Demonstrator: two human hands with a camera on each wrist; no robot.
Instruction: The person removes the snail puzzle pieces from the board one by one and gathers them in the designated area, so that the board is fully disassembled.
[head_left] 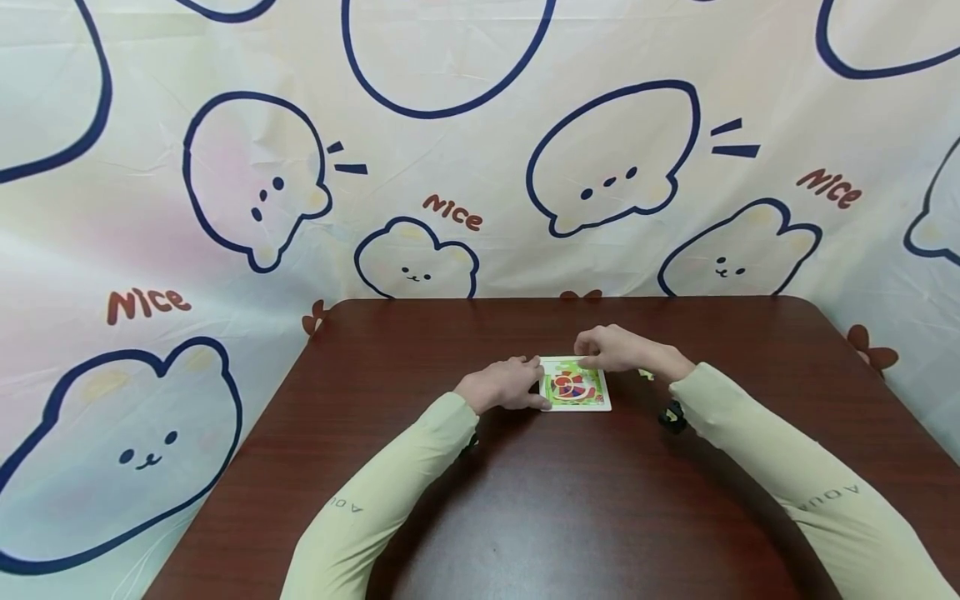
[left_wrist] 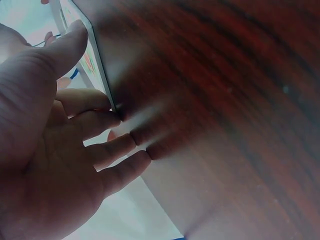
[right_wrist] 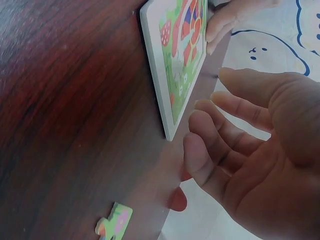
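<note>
A square jigsaw puzzle board (head_left: 605, 397) with a white frame and a bright green, red and purple picture lies flat on the table. My left hand (head_left: 508, 384) is at its left side, thumb and index finger touching the edge. In the left wrist view, the other fingertips (left_wrist: 145, 154) rest on the tabletop. Over the board's far right corner is my right hand (head_left: 617, 347), fingers loosely bent and nothing visible between them. In the right wrist view, a loose green puzzle piece (right_wrist: 119, 221) lies on the table, partly cut off by the frame; the head view shows it below the right wrist.
The dark brown wooden table (head_left: 517, 517) extends around the board. Behind it and at both sides hangs a pale curtain (head_left: 510, 167) with blue cartoon outlines. A dark wrist device (head_left: 672, 417) is on the right wrist, below the cuff.
</note>
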